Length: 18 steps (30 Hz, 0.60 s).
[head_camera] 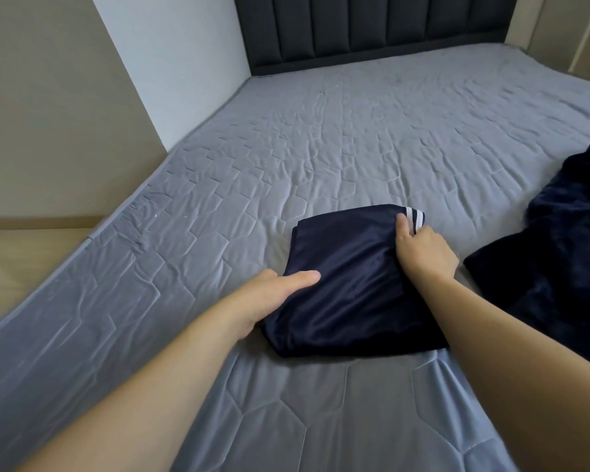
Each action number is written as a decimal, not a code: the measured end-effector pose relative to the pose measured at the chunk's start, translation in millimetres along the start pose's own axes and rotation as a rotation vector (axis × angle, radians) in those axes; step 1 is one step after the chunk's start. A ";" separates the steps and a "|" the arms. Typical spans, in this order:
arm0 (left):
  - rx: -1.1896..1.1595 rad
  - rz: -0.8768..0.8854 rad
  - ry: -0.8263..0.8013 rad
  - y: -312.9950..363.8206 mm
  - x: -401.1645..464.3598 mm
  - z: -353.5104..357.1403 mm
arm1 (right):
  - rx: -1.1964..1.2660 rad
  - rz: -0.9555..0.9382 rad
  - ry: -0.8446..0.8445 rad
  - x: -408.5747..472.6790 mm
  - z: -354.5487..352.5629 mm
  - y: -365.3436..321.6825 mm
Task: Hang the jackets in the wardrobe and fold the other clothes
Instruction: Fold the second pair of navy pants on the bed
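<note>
Bare beige wall (48,107) and pale floor strip noted at far left, outside the work area. Grey quilted mattress cover with hexagon stitching (321,141) fills the scene; dark padded panelled headboard (372,25) at the far end. No wardrobe or hangers in view, so progress on the jackets cannot be judged from here. Left hand (273,298) at the near-left edge of the folded navy satin-like garment with white stripes at one corner (348,284): thumb lying straight on top, fingers tucked under the fabric edge, apparently clasping that edge. Garment lies flat near the middle of the bed, slightly toward the near side, already reduced to a compact rectangle; folding of this item judged nearly complete, with only smoothing or a final tuck outstanding. Right hand (426,247) at the far-right corner of the same garment, thumb and curled fingers pinching the cloth just beside the white stripes. Dark navy plush-looking heap of fabric (566,240) lies unfolded at the right edge of the bed, just beside the folded piece; type not determinable, partly out of frame. Judged still to be dealt with, whether by hanging or folding.
</note>
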<state>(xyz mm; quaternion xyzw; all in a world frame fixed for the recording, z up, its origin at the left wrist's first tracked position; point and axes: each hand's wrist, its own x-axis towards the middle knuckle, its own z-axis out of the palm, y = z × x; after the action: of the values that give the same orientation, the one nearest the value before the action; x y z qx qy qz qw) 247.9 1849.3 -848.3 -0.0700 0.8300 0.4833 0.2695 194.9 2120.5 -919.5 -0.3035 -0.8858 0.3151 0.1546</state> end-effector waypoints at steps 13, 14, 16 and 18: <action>-0.396 -0.048 -0.016 55.9 128.7 34.5 | 0.161 0.043 -0.080 20.2 4.8 14.5; -0.397 -0.037 0.010 53.6 133.7 35.2 | 0.143 0.044 -0.088 21.2 5.2 13.7; -0.387 -0.039 0.022 51.0 140.1 35.5 | 0.131 0.065 -0.132 23.1 4.0 13.1; -0.409 -0.050 0.020 50.7 137.6 35.6 | 0.243 0.104 -0.225 20.3 -3.6 7.4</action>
<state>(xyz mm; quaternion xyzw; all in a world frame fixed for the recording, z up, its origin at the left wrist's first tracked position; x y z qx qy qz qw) 126.0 1925.6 -894.2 -0.1486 0.7152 0.6341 0.2536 184.3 2139.6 -919.9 -0.2910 -0.8360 0.4593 0.0736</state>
